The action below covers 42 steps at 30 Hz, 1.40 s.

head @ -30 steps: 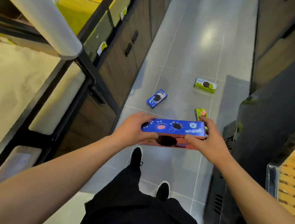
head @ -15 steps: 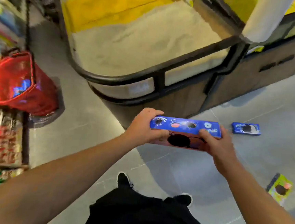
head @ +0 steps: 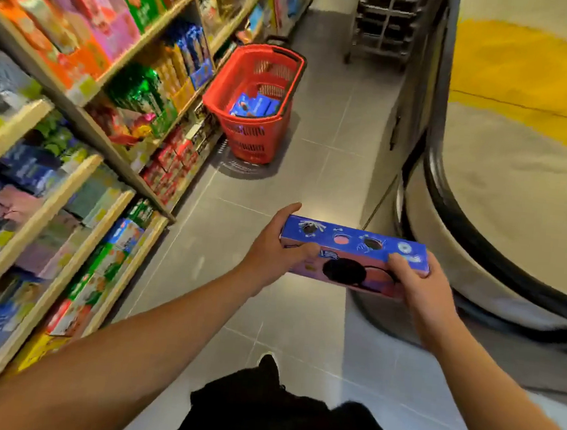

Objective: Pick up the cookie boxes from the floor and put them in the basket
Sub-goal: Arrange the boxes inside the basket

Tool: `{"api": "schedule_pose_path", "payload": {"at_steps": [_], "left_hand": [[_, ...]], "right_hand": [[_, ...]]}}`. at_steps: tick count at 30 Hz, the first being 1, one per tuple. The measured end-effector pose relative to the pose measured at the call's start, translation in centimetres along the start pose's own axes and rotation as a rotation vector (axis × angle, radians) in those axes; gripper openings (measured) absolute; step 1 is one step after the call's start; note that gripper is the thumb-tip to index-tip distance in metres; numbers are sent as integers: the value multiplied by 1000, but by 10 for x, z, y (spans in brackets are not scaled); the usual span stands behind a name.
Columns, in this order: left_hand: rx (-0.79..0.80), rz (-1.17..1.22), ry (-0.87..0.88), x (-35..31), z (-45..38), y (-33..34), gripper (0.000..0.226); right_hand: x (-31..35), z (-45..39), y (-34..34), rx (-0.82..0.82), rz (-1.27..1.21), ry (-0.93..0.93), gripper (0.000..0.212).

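Grey-tiled shop aisle, shelves (head: 76, 135) on the left. Left hand (head: 274, 248) and right hand (head: 419, 288) are gripping opposite ends of a long blue cookie box (head: 354, 255) — level, chest-high. Ahead, well apart, the red basket (head: 232, 83) is waiting; she should carry it flat, lowering it beside the box already inside.

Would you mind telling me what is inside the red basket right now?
The red basket holds at least one blue cookie box near its bottom. The near wall hides whatever lies lower, so the exact count cannot be told.
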<state>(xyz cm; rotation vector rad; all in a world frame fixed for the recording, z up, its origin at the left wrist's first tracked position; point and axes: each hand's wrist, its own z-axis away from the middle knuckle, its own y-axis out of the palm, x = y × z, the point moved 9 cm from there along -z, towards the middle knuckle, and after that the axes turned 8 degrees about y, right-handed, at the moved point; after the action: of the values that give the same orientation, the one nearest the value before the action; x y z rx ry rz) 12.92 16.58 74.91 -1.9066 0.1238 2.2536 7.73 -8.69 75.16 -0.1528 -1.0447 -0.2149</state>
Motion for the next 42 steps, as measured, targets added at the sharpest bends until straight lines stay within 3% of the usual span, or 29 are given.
{"api": "schedule_pose_path", "payload": {"at_steps": [3, 12, 24, 32, 39, 42], "left_hand": [[-64, -11, -5, 0, -20, -45, 74], [-303, 103, -68, 8, -136, -150, 67], [-563, 162, -112, -19, -328, -221, 65], [-643, 300, -158, -1, -467, -281, 63], [-624, 153, -266, 9, -596, -346, 65], [-630, 220, -301, 15, -636, -363, 48]], "right_hand": [[24, -34, 50, 84, 71, -4, 24], [97, -188, 176, 256, 312, -52, 30], [228, -393, 295, 477, 397, -131, 67], [268, -537, 376, 520, 522, -114, 59], [319, -659, 457, 545, 649, -34, 46], [336, -702, 486, 562, 691, 29, 46]]}}
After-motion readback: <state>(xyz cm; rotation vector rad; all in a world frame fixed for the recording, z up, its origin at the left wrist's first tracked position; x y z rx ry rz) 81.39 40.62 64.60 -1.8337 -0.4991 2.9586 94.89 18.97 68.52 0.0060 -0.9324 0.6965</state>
